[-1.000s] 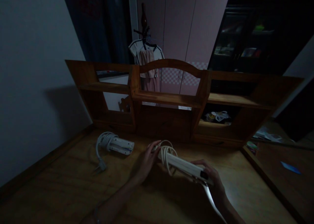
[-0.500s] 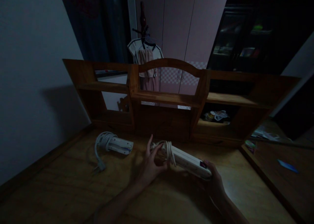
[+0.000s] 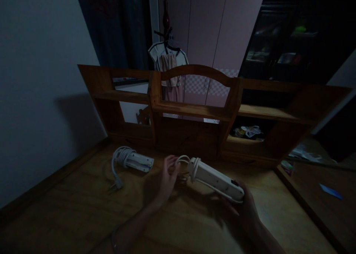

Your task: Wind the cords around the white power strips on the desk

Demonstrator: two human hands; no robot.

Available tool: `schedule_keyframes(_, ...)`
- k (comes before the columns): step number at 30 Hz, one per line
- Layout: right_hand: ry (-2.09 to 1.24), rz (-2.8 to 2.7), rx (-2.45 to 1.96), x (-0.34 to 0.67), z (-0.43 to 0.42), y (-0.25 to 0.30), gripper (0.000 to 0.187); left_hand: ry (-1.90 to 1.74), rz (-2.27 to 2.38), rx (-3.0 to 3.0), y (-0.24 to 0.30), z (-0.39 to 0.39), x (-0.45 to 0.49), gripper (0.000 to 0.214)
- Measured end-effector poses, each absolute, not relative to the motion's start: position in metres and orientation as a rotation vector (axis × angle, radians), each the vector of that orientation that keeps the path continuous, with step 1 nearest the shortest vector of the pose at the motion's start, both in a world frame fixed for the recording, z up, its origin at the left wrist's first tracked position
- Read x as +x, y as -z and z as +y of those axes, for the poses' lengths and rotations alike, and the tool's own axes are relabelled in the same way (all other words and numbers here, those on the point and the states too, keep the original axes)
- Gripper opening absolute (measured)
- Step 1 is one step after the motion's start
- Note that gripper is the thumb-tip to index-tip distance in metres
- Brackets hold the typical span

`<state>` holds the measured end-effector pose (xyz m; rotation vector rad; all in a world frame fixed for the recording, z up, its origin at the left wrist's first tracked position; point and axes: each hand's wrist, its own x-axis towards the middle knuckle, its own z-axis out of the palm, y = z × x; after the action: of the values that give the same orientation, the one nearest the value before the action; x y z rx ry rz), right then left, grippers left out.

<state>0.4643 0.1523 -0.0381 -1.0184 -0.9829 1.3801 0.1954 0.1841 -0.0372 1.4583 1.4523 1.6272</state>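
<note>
Over the desk, before the shelf, holds the strip aslant. With the right hand, grips it closed around the lower end, just beside a dark patch. With the left hand, seems to pinch the cord between bent fingers and thumb, beyond the strip's upper end and apart from it; how tightly, cannot tell. Has a few turns around that end, with one loop reaching toward the left fingers. Leaves the other strip lying to the left, wrapped in its own cord, with the plug on the desk.

Judging by the loose turns, is most likely busy with unwinding the cord. Next, calls for a steady right hold and for guiding each loop past the end without catching.

Compared with half a second ago, shows the strip's upper end more bare and more of its broad side. No longer has the left fingers spread wide; has them drawn together now, a little farther from the strip.
</note>
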Motion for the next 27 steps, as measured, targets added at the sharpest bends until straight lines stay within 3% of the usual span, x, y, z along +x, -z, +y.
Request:
schedule_keyframes(2, -1.354, -0.965, -1.025, 0.469, 0.152, 0.039, 0.038, -1.677, 1.430, 1.506, 0.032, 0.182, 0.196, 0.046)
schedule_keyframes(4, -1.403, -0.949, -1.025, 0.471, 0.153, 0.039, 0.036, -1.615, 1.439, 1.714, 0.025, 0.177, 0.198, 0.044)
schedule_keyframes(6, -1.596, -0.898, -0.980, 0.470, 0.156, 0.038, 0.035, -1.496, 1.436, 1.934, 0.018, 0.170, 0.200, 0.045)
schedule_keyframes(9, -1.952, -0.731, -0.780, 0.466, 0.160, 0.036, 0.053, -1.359, 1.423, 2.099, 0.016, 0.163, 0.207, 0.050)
schedule_keyframes(11, -2.035, -0.648, -0.658, 0.464, 0.159, 0.035, 0.053, -1.338, 1.425, 2.089, 0.020, 0.161, 0.212, 0.052)
schedule_keyframes(15, -1.945, -0.641, -0.679, 0.462, 0.153, 0.033, 0.048, -1.285, 1.360, 1.985, 0.028, 0.159, 0.218, 0.056)
schedule_keyframes(22, -1.705, -0.653, -1.038, 0.486, 0.150, 0.026, 0.037, -1.415, 1.257, 1.688, 0.025, 0.160, 0.205, 0.039)
schedule_keyframes(27, -1.608, -1.087, -0.998, 0.498, 0.157, 0.011, 0.046, -1.425, 1.216, 1.486, 0.033, 0.163, 0.197, 0.038)
